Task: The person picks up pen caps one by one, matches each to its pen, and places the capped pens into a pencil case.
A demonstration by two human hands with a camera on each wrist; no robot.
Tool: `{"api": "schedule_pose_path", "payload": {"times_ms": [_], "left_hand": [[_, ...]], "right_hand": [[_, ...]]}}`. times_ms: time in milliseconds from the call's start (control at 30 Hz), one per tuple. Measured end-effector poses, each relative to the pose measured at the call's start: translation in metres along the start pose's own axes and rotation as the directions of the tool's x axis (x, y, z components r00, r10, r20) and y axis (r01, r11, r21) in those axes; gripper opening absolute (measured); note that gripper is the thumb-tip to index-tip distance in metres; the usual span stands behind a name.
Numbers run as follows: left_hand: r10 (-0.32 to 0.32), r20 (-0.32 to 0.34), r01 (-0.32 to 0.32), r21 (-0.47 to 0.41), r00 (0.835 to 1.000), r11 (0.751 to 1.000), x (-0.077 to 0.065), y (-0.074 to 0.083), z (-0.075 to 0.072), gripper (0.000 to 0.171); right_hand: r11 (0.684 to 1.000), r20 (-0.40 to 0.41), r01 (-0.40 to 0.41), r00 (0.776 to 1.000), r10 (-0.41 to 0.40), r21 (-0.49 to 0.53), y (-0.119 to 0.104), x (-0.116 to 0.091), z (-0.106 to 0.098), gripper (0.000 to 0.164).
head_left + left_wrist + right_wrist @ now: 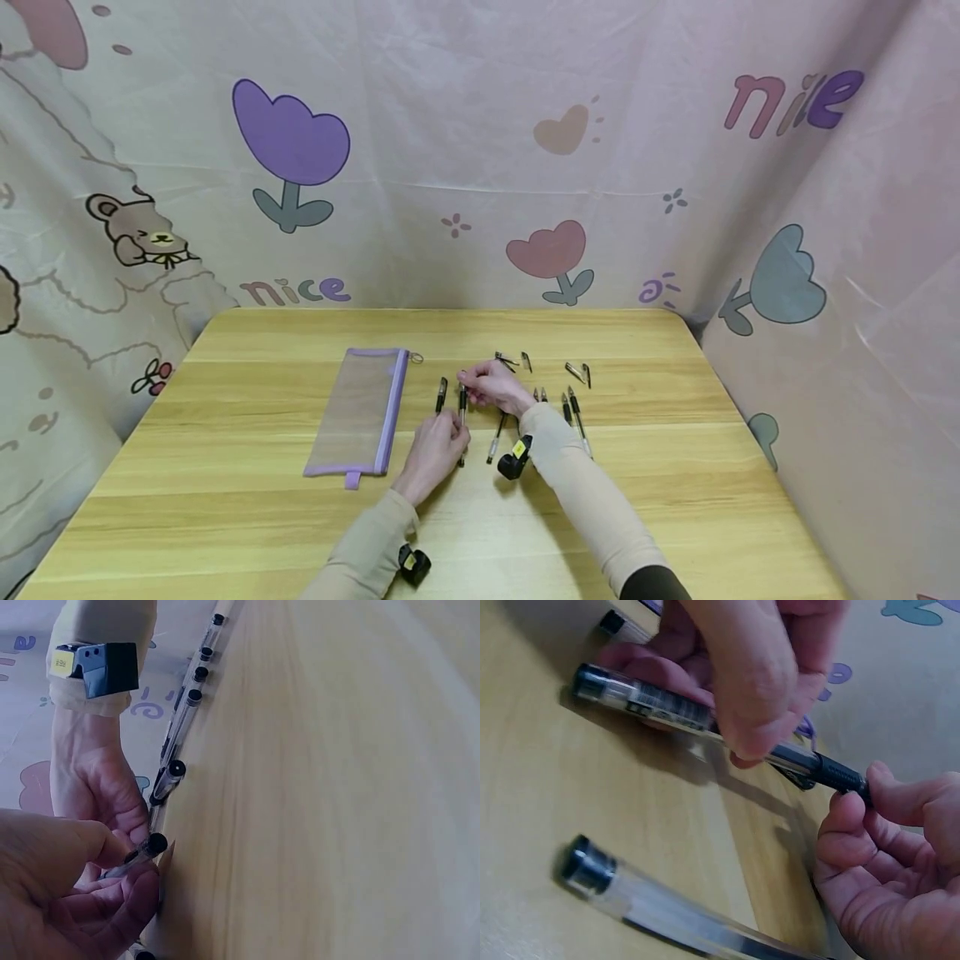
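Note:
My left hand (433,450) holds a clear-barrelled gel pen (462,405) by its barrel, thumb against fingers. At the pen's far end, the thumb and fingers of my right hand (493,387) pinch just beyond the black grip (838,774); they hide the tip, so I cannot tell whether a cap is on it. The pen's black end plug (157,843) points toward me. Left of it lies another pen (441,395) with a black cap. To the right, under my right forearm, a pen (494,440) lies on the table.
A mesh pencil case (352,408) with purple edging lies flat at the left, its zip side toward the pens. Two pens (576,413) lie right of my right wrist. Several loose pen caps (527,362) are scattered behind. A printed curtain (420,150) closes off the table's back.

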State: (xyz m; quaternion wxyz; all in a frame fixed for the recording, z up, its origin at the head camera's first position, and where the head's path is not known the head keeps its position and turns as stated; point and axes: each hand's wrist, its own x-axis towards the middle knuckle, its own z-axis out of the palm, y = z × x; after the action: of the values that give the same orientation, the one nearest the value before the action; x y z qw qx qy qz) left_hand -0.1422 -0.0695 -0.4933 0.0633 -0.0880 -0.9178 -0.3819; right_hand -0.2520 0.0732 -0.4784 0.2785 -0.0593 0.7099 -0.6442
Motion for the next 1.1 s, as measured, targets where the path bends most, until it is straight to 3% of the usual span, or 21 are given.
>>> {"api": "schedule_pose_path", "payload": {"times_ms": [367,900,1100], "left_hand": [[-0.023,-0.01,0.023,0.005,1.0,1.0,0.001,0.0023,0.0001,0.006],[-0.067,0.012,0.068,-0.066,0.998,0.996,-0.0033,0.0,0.0034,0.005],[-0.075,0.013,0.076,-0.082,0.997,0.994,-0.002,0.0005,0.0019,0.005]], "right_hand": [[0.999,0.002,-0.026,1.0,0.026,0.021,-0.0016,0.0016,0.0019,0.021],[0.997,0.034,-0.065,0.997,0.063,0.038,0.0004,0.0013,-0.0025,0.022],[0.998,0.046,-0.042,0.998,0.041,0.042,0.001,0.0013,-0.0035,0.023]]}}
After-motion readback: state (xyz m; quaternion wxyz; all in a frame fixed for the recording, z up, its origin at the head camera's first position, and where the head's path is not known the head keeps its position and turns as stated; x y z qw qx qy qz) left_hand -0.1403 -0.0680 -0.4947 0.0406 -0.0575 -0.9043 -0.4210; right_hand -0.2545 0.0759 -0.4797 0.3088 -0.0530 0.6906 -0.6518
